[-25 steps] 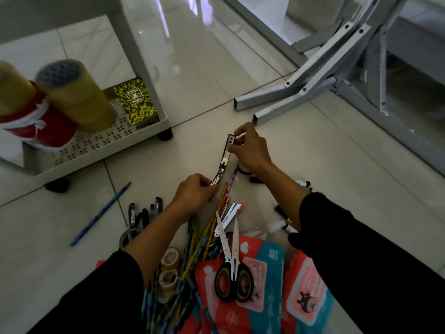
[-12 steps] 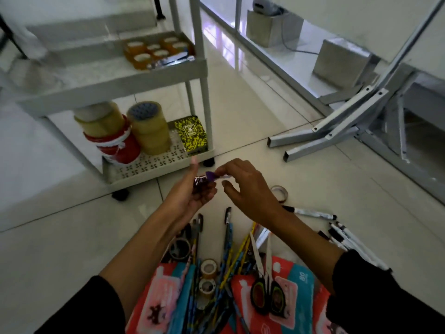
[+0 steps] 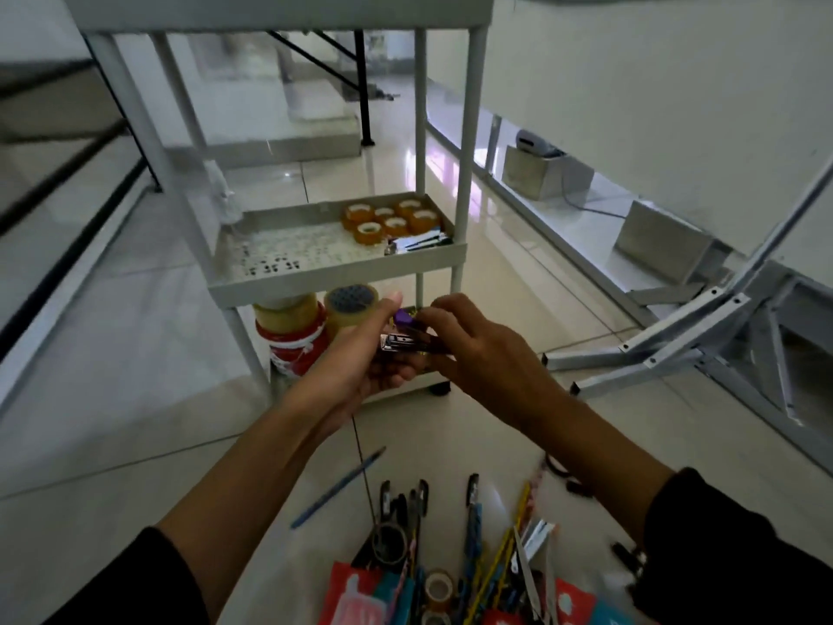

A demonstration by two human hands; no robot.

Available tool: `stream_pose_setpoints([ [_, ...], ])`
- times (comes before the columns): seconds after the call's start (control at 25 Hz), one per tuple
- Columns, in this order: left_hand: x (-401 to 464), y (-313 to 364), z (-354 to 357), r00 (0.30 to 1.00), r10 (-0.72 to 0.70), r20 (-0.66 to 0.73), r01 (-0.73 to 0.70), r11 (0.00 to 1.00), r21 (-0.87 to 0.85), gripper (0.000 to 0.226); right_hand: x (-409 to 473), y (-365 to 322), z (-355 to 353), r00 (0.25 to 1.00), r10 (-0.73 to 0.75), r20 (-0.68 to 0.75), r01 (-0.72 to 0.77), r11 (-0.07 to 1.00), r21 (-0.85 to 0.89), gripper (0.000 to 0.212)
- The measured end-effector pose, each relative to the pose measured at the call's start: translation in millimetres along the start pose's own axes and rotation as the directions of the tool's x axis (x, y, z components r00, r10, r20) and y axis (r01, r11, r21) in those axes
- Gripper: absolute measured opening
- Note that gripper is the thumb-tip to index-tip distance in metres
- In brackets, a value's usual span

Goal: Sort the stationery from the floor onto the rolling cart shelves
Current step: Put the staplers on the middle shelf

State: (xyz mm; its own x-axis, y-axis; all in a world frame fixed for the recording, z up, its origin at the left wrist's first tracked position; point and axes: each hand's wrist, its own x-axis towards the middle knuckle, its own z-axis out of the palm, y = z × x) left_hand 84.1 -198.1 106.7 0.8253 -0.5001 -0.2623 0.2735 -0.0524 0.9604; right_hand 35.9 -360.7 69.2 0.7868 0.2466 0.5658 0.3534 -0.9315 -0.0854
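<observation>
Head camera: a person in dark sleeves holds a small metal stapler with a purple end in front of a white rolling cart. The left hand cradles the stapler from below, thumb raised and fingers curled under it; the right hand reaches in from the other side, its fingertips pinching the stapler's top and far end. The stapler hangs in the air, level with the cart's bottom shelf and just ahead of its front edge, touching neither shelf.

On the middle shelf, six small rolls of amber tape cluster in the back right corner, with a shiny metal stapler-like item lying at the front right corner just beside them. On the bottom shelf, partly hidden by the hands, stand big tape rolls, tan over red and white, and a second tan roll beside them.

On the tiled floor near the lower edge lie the unsorted things: a blue pen lying apart to the left, a fan of pens and pencils, small tape rolls, and red and teal packets. A folded metal frame rests on the floor at right.
</observation>
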Motion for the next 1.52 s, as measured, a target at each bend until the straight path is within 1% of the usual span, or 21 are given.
stream_pose_setpoints([
  [0.08,2,22,-9,0.999,0.032,0.004,-0.033,0.998,0.045,0.064,28,1,-10,0.999,-0.033,0.034,0.035,0.999,-0.040,0.041],
  [0.12,5,33,-13,0.998,0.055,-0.006,-0.054,0.996,0.074,0.067,43,1,-15,0.999,-0.027,0.043,0.029,0.999,-0.035,0.040],
  [0.2,14,54,-21,0.988,0.131,-0.080,-0.114,0.975,0.191,0.071,73,6,-26,0.998,0.018,0.067,-0.018,1.000,-0.003,0.046],
  [0.24,21,62,-26,0.970,0.198,-0.141,-0.151,0.945,0.290,0.070,89,8,-32,0.995,0.045,0.084,-0.045,0.999,-0.002,0.048],
  [0.28,30,68,-33,0.936,0.289,-0.201,-0.187,0.892,0.413,0.064,106,14,-38,0.991,0.067,0.112,-0.065,0.998,-0.021,0.050],
  [0.32,40,71,-40,0.887,0.395,-0.242,-0.209,0.808,0.551,0.054,124,20,-42,0.986,0.082,0.146,-0.074,0.996,-0.058,0.049],
  [0.36,49,72,-48,0.837,0.487,-0.249,-0.213,0.710,0.671,0.042,144,27,-44,0.975,0.095,0.200,-0.076,0.992,-0.099,0.047],
  [0.4,57,71,-56,0.804,0.549,-0.229,-0.215,0.627,0.748,0.032,163,33,-44,0.957,0.113,0.269,-0.081,0.989,-0.125,0.045],
  [0.44,65,69,-63,0.786,0.587,-0.193,-0.230,0.568,0.790,0.026,182,39,-42,0.929,0.143,0.342,-0.103,0.986,-0.132,0.044],
  [0.52,81,58,-76,0.783,0.610,-0.121,-0.249,0.485,0.838,0.020,214,50,-34,0.861,0.190,0.472,-0.126,0.978,-0.163,0.047],
  [0.6,93,46,-84,0.795,0.601,-0.082,-0.238,0.434,0.869,0.014,233,60,-21,0.806,0.197,0.558,-0.057,0.964,-0.259,0.051],
  [0.68,101,39,-89,0.809,0.584,-0.065,-0.241,0.431,0.870,0.016,241,70,-8,0.766,0.207,0.609,-0.002,0.948,-0.318,0.052],
  [0.84,106,37,-89,0.797,0.601,-0.056,-0.238,0.399,0.886,0.021,240,83,3,0.687,0.240,0.686,0.009,0.941,-0.338,0.052],
  [0.88,106,37,-88,0.799,0.598,-0.061,-0.232,0.399,0.887,0.022,239,85,2,0.683,0.235,0.692,0.005,0.945,-0.327,0.053],
  [0.92,106,37,-88,0.803,0.592,-0.066,-0.221,0.400,0.889,0.022,238,87,1,0.696,0.223,0.683,-0.019,0.956,-0.293,0.054],
  [1.04,105,36,-85,0.810,0.579,-0.090,-0.181,0.393,0.902,0.025,238,90,-3,0.766,0.189,0.614,-0.160,0.982,-0.103,0.073],
  [1.08,104,36,-85,0.811,0.577,-0.094,-0.173,0.391,0.904,0.026,238,89,-4,0.784,0.184,0.593,-0.196,0.980,-0.045,0.075],
  [1.2,103,38,-84,0.820,0.565,-0.098,-0.167,0.398,0.902,0.026,237,85,-6,0.805,0.241,0.542,-0.372,0.917,0.145,0.064],
  [1.32,103,38,-84,0.821,0.564,-0.092,-0.162,0.384,0.909,0.028,232,86,-5,0.794,0.316,0.519,-0.489,0.840,0.236,0.054],
  [1.4,103,37,-83,0.820,0.566,-0.089,-0.157,0.370,0.916,0.029,231,89,-4,0.791,0.340,0.509,-0.515,0.820,0.251,0.047],
  [1.52,104,37,-84,0.820,0.566,-0.091,-0.142,0.354,0.924,0.030,233,91,-3,0.758,0.301,0.578,-0.498,0.840,0.215,0.035],
])
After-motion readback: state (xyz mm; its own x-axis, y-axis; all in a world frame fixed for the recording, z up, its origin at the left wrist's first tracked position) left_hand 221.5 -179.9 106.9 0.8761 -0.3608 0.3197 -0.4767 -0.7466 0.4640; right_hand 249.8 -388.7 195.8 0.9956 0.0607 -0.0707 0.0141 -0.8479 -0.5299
